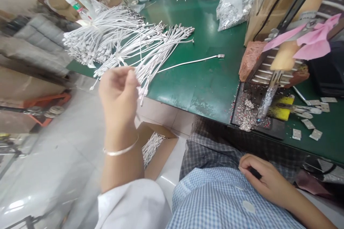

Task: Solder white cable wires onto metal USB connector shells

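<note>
My left hand (118, 94) is raised at the table's front edge, fingers pinched on the ends of a bundle of white cables (150, 52) that fans out over the green table (204, 82). A silver bangle sits on that wrist. My right hand (262, 179) rests in my lap on the blue checked shirt, fingers curled round a small dark object that I cannot make out. A single white cable (193, 61) lies apart on the table, its metal plug pointing right.
More tied cable bundles (99, 32) lie at the back left. A soldering station with a wooden-handled iron (279, 64), yellow sponge (281, 109) and metal scraps stands at the right. Small metal shells (309, 125) lie nearby. A cardboard box (157, 150) with cables sits on the floor.
</note>
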Action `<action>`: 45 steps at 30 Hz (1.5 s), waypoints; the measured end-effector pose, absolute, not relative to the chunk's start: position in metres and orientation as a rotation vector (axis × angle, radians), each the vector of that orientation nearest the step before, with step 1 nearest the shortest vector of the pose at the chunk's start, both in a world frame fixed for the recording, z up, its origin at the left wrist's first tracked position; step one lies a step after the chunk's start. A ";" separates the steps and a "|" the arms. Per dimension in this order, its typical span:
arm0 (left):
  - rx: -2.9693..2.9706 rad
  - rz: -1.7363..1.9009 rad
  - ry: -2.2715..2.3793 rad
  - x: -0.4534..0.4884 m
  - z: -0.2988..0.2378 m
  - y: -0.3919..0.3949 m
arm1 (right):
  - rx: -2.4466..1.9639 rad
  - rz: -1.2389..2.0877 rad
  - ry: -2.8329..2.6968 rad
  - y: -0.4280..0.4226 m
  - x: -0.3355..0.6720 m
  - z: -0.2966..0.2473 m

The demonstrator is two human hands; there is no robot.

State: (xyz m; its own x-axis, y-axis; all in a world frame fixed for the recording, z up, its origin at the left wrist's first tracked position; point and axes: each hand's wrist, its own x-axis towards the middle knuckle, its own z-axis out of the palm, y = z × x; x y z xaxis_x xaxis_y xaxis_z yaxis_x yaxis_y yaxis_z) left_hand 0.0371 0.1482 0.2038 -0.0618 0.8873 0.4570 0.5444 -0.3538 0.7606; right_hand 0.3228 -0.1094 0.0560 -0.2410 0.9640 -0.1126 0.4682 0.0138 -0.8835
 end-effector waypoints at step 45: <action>0.934 0.660 0.774 0.126 0.102 -0.019 | -1.183 1.424 -1.880 -0.085 0.265 0.081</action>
